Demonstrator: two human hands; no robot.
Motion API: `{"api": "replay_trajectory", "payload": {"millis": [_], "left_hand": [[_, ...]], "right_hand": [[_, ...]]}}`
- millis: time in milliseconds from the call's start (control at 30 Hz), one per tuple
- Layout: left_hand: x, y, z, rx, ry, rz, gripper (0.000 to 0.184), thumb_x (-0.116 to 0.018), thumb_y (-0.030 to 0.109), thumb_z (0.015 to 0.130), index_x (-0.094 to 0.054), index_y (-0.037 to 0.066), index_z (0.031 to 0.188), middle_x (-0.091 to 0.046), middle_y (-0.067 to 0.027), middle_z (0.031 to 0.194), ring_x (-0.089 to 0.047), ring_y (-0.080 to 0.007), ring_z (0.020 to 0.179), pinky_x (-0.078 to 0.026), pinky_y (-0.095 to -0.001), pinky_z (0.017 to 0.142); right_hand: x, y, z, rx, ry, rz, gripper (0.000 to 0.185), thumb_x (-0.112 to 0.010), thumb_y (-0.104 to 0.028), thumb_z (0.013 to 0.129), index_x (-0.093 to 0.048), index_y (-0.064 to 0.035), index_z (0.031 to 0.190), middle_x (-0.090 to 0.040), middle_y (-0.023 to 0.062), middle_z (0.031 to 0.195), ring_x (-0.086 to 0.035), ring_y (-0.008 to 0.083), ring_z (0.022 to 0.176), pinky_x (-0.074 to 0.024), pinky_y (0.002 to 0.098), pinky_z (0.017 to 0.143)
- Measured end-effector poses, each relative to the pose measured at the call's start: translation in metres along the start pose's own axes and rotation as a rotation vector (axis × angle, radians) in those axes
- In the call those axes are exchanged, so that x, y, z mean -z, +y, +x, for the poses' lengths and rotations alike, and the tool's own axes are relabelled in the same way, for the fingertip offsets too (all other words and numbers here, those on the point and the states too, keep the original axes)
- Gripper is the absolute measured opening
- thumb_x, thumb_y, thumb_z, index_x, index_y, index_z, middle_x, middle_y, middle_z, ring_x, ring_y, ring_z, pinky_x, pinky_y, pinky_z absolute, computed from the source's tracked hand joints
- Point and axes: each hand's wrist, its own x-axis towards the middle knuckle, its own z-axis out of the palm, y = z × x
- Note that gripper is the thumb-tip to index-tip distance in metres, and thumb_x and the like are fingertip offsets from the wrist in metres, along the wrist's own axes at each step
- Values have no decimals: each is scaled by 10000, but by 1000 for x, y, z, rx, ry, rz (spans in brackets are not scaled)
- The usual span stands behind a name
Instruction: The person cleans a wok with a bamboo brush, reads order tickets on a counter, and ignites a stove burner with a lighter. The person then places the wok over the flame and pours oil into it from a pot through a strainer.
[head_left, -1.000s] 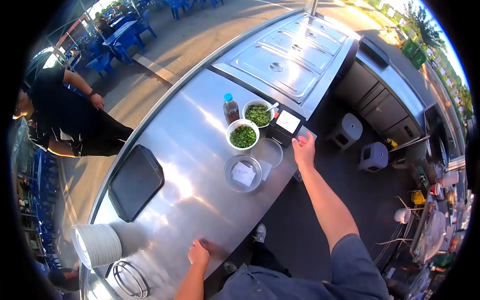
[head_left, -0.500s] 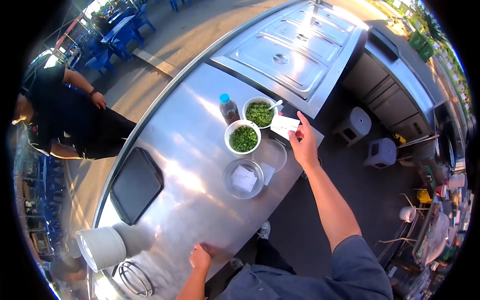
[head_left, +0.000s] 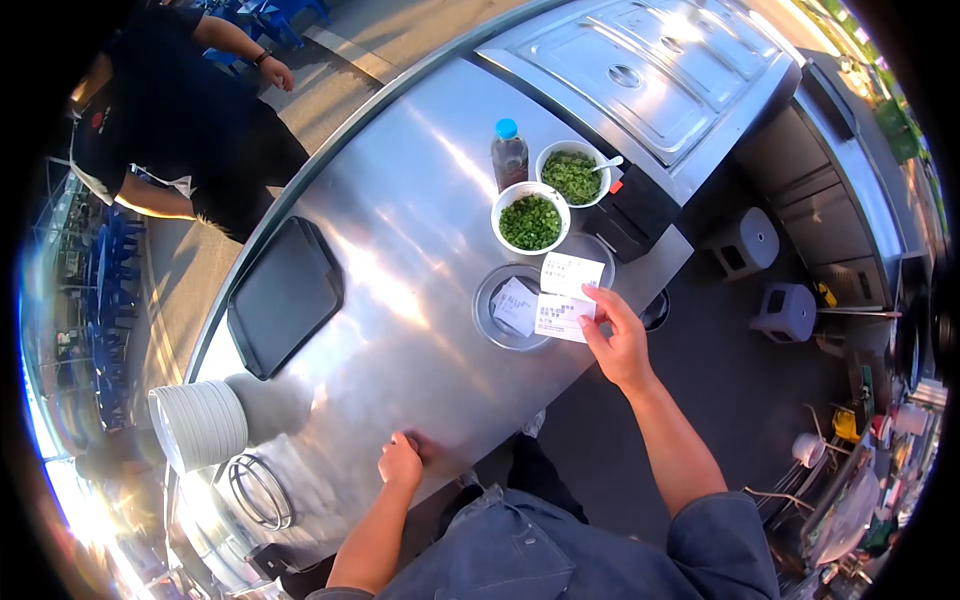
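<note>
My right hand (head_left: 618, 342) pinches printed paper receipts (head_left: 570, 292) between thumb and fingers. They hang over the right side of a clear round bowl (head_left: 484, 325), covering part of it. More paper slips (head_left: 515, 307) lie inside that bowl. My left hand (head_left: 400, 462) rests at the counter's near edge, fingers curled closed, with nothing visible in it. Just beyond the receipts stands a white bowl of chopped green onions (head_left: 530, 222). Behind it is another bowl of chopped greens (head_left: 572, 178) with a white spoon (head_left: 608, 163) in it.
A blue-capped bottle (head_left: 509, 155) stands beside the bowls, and a black box (head_left: 632, 215) sits to their right. Black trays (head_left: 287, 298), stacked plates (head_left: 200, 425) and a wire ring stand (head_left: 260, 490) occupy the counter's left. A person (head_left: 190, 110) stands across the counter; stools (head_left: 785, 312) are right.
My right hand has drawn the receipts back from the black box toward the clear bowl, and their print now faces me. The view has shifted. My left hand stays at the edge.
</note>
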Motion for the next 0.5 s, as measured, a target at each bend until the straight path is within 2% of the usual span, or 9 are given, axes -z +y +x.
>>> {"api": "replay_trajectory", "payload": {"millis": [333,400,500], "left_hand": [[-9,-4,4,20,28,-41,328,-471,269,968,-411,8,1159,-600,-282,1066,-654,-399,935,-536,-473,805],[-7,-1,4,48,44,-55,340,-557,203,902,-411,29,1155,-608,-264,1054,-657,-409,933,-535,-478,813],[0,2,2,49,15,-89,327,-535,214,917,-410,32,1159,-605,-264,1065,-657,-409,935,-533,-475,814]], "right_hand": [[-10,-6,-9,-44,-28,83,460,-675,57,835,-601,-31,1280,-634,109,1172,-591,129,790,-499,261,748],[-12,-7,-10,-44,-48,69,461,-675,54,836,-602,-34,1283,-634,107,1172,-589,128,784,-498,259,745],[-16,-8,-14,-56,-87,71,459,-673,44,842,-601,-40,1288,-631,107,1174,-581,129,776,-496,255,738]]}}
